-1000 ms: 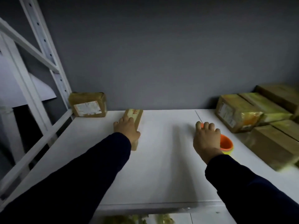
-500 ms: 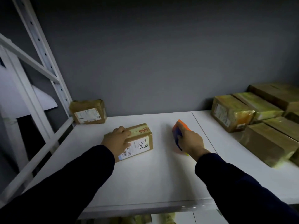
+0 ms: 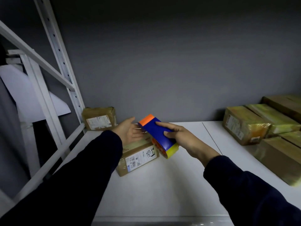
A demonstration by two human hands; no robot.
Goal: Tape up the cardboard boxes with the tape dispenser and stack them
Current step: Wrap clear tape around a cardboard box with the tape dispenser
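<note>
Aloft — right hand [image 3: 184,138] grips tape dispenser [image 3: 157,132].

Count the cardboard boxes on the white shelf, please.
7 cardboard boxes: one at the back left, one in the middle with handwriting on its label, five grouped at the right. More may be hidden beyond the right edge.

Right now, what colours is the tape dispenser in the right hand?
The tape dispenser has a blue body, orange far end, yellow near end; head view.
</note>
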